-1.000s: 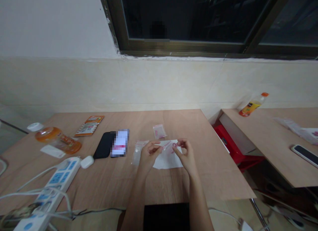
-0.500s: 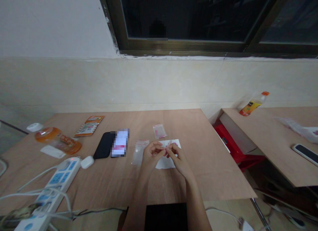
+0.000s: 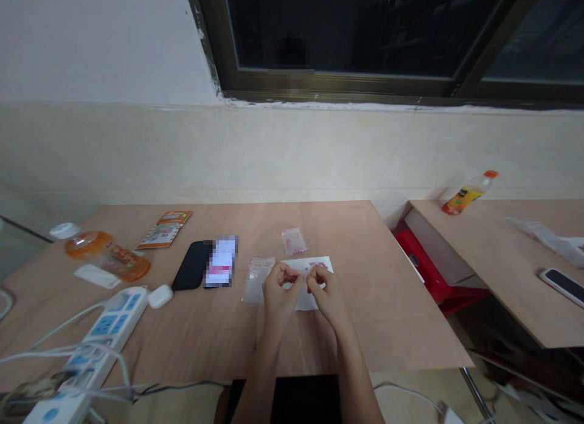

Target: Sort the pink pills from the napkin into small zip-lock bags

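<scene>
My left hand (image 3: 280,288) and my right hand (image 3: 325,290) meet fingertip to fingertip above a white sheet of paper (image 3: 308,301) on the desk. Both are closed in a pinch; whatever sits between the fingers is too small to make out. Small pink pieces (image 3: 318,265) lie on the far part of the paper, just beyond my right fingers. A clear zip bag (image 3: 254,281) rests flat to the left of my left hand. Farther back lies a smaller clear bag (image 3: 294,241) with pink bits in it.
To the left are a dark phone (image 3: 194,266), a lit phone (image 3: 221,263), a white earbud case (image 3: 160,296), an orange drink bottle (image 3: 109,257), an orange packet (image 3: 166,229) and a power strip (image 3: 107,326) with cables. Another desk (image 3: 506,260) on the right holds a bottle (image 3: 468,194).
My fingers have shifted: the left hand's thumb now points up more and the fingertips are slightly more apart. The view has moved a little. The bags and paper stay put.
</scene>
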Available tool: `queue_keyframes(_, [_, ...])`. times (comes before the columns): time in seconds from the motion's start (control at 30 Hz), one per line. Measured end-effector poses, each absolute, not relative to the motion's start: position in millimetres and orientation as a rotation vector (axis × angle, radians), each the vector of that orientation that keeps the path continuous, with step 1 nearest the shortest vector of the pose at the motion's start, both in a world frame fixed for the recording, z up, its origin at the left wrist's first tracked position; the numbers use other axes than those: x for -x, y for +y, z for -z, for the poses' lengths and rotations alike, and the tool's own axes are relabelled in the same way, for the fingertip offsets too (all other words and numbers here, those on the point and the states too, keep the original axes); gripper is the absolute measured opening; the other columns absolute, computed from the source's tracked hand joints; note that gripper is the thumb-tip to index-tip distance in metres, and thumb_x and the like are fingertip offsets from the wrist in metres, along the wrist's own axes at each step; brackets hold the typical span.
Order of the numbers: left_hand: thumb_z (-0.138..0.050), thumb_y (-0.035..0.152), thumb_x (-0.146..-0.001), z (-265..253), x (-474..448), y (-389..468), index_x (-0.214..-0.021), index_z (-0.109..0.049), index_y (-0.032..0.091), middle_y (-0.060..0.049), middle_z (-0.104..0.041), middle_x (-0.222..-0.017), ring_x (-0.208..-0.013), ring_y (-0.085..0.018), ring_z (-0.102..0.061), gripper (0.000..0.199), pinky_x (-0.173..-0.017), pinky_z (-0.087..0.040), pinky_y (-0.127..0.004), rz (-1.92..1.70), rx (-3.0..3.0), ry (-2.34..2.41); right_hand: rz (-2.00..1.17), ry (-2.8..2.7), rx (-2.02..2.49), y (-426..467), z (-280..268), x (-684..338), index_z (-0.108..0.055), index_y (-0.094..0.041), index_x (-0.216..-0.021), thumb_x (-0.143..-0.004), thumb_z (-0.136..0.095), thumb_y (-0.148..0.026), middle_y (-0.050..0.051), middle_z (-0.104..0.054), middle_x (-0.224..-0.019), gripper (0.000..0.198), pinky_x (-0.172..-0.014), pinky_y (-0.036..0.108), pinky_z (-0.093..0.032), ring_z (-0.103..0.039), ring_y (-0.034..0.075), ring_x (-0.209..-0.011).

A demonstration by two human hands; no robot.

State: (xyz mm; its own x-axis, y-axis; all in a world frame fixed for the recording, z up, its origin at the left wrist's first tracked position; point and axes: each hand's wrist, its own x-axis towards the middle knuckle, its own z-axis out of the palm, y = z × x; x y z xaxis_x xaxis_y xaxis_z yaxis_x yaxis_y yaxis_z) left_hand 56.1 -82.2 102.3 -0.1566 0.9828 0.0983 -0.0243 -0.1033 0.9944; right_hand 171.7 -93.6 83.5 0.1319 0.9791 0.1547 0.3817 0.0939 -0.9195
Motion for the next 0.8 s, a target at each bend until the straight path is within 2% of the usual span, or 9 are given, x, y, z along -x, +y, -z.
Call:
queue_keyframes(0.23, [-0.062, 0.018, -0.069, -101.6, -48.8, -81.0, -0.06, -0.042, 0.021, 0.004, -0.057, -0.061, -0.064, -0.012, -0.059, 0.022, -0.064, -0.046, -0.022, -1.59, -1.35, 1.421, -0.73, -1.408, 1.525, -95.7, -80.1, -170.8, -0.045, -0.022, -0.057, -0.074, -0.05, -0.024, -0.004, -0.048, -0.053, 0.018, -0.055, 0.024, -0.036, -0.046, 0.013, -0.053])
queue_keyframes(0.33, [-0.061, 0.019, -0.073, -104.1, -38.3, -80.1, -0.067, -0.05, 0.02, 0.003, -0.057, -0.064, -0.063, -0.012, -0.058, 0.013, -0.064, -0.047, -0.023, -1.503, -1.455, 1.314, -0.772, -1.472, 1.472, -98.9, -86.0, -174.1, -0.045, -0.022, -0.06, -0.077, -0.047, -0.024, -0.004, -0.048, -0.056, 0.017, -0.057, 0.024, -0.036, -0.047, 0.013, -0.055])
queue_keyframes(0.4, [-0.062, 0.021, -0.076, -103.9, -29.3, -80.6, -0.081, -0.058, 0.019, -0.001, -0.063, -0.077, -0.074, -0.015, -0.062, 0.007, -0.073, -0.05, -0.027, -1.375, -1.556, 1.158, -0.792, -1.508, 1.424, -101.8, -92.4, -178.4, -0.044, -0.021, -0.061, -0.078, -0.045, -0.024, -0.003, -0.048, -0.057, 0.017, -0.057, 0.024, -0.035, -0.047, 0.013, -0.056])
queue_keyframes(0.47, [-0.069, 0.027, -0.074, -101.8, -20.9, -81.5, -0.107, -0.06, 0.02, -0.007, -0.065, -0.107, -0.101, -0.021, -0.062, 0.034, -0.09, -0.049, -0.036, -1.211, -1.682, 0.984, -0.806, -1.518, 1.385, -105.2, -98.9, -182.9, -0.042, -0.021, -0.061, -0.08, -0.043, -0.025, -0.003, -0.046, -0.058, 0.019, -0.056, 0.024, -0.032, -0.045, 0.013, -0.057])
queue_keyframes(0.53, [-0.081, 0.032, -0.065, -98.7, -16.5, -82.4, -0.129, -0.051, 0.024, -0.012, -0.053, -0.135, -0.125, -0.028, -0.05, 0.071, -0.104, -0.041, -0.045, -1.049, -1.815, 0.885, -0.834, -1.53, 1.36, -108.8, -104.3, -186.4, -0.04, -0.021, -0.06, -0.082, -0.042, -0.026, -0.003, -0.044, -0.058, 0.022, -0.055, 0.024, -0.03, -0.043, 0.013, -0.057])
queue_keyframes(0.57, [-0.085, 0.033, -0.06, -97.2, -16.3, -82.8, -0.134, -0.047, 0.026, -0.012, -0.046, -0.143, -0.132, -0.03, -0.043, 0.083, -0.109, -0.036, -0.049, -0.986, -1.87, 0.872, -0.857, -1.545, 1.357, -110.6, -106.4, -187.6, -0.039, -0.021, -0.06, -0.083, -0.042, -0.027, -0.003, -0.044, -0.058, 0.024, -0.055, 0.024, -0.03, -0.042, 0.013, -0.057])
queue_keyframes(0.6, [-0.087, 0.035, -0.057, -95.9, -17.5, -83.3, -0.136, -0.045, 0.028, -0.012, -0.042, -0.146, -0.135, -0.031, -0.038, 0.089, -0.111, -0.033, -0.051, -0.941, -1.913, 0.874, -0.88, -1.565, 1.361, -112.3, -108.1, -188.6, -0.039, -0.021, -0.06, -0.084, -0.042, -0.027, -0.003, -0.044, -0.058, 0.024, -0.055, 0.024, -0.029, -0.042, 0.012, -0.057])
queue_keyframes(0.67, [-0.087, 0.036, -0.058, -94.4, -22.6, -84.4, -0.134, -0.047, 0.029, -0.011, -0.041, -0.146, -0.136, -0.031, -0.037, 0.087, -0.113, -0.03, -0.052, -0.9, -1.962, 0.889, -0.914, -1.597, 1.38, -115.2, -110.3, -190.5, -0.041, -0.02, -0.061, -0.085, -0.042, -0.026, -0.003, -0.045, -0.059, 0.025, -0.056, 0.024, -0.029, -0.043, 0.012, -0.057])
queue_keyframes(0.8, [-0.083, 0.033, -0.064, -95.4, -32.3, -86.4, -0.129, -0.05, 0.026, -0.01, -0.054, -0.133, -0.125, -0.028, -0.049, 0.073, -0.107, -0.039, -0.048, -0.909, -1.973, 0.921, -0.919, -1.593, 1.398, -117.9, -110.5, -196.9, -0.041, -0.02, -0.061, -0.086, -0.043, -0.026, -0.004, -0.044, -0.059, 0.026, -0.055, 0.023, -0.03, -0.043, 0.012, -0.057])
